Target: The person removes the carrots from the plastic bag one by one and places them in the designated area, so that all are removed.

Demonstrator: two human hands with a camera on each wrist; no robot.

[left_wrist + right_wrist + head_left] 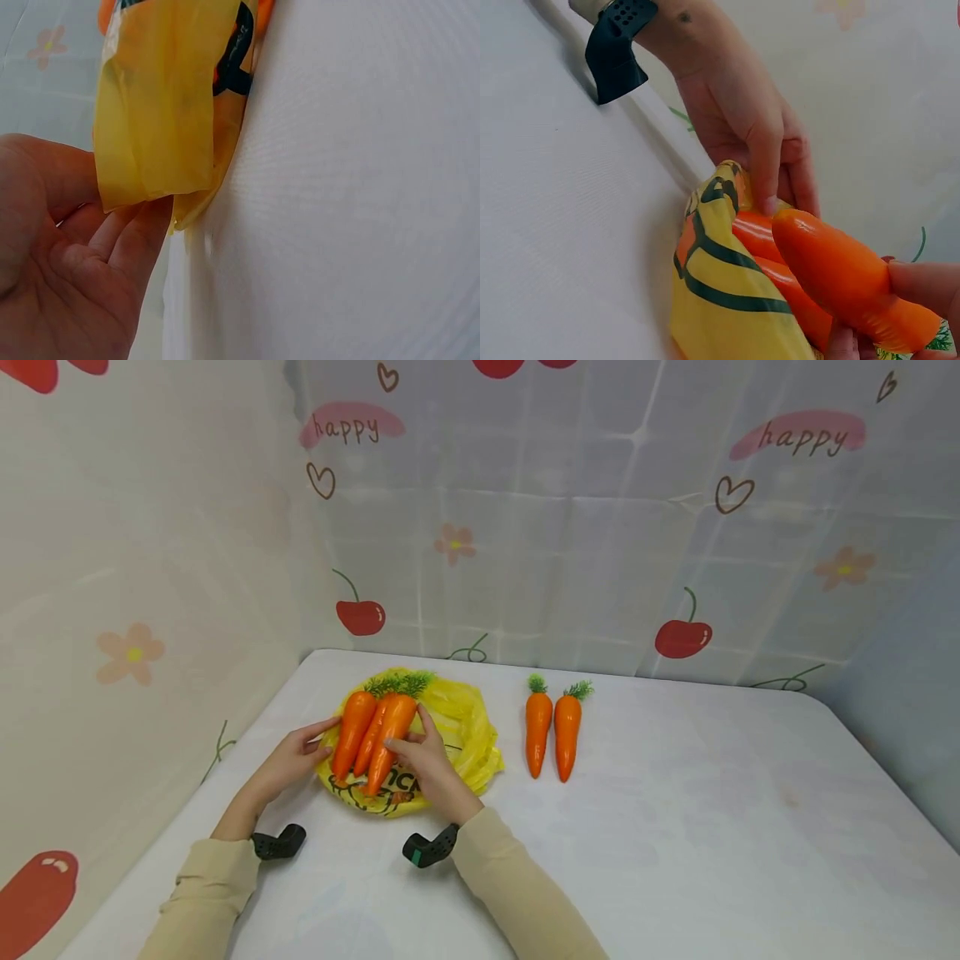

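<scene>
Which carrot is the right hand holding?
In the head view, the rightmost carrot at the yellow bag: the right hand grips it and no other.
</scene>
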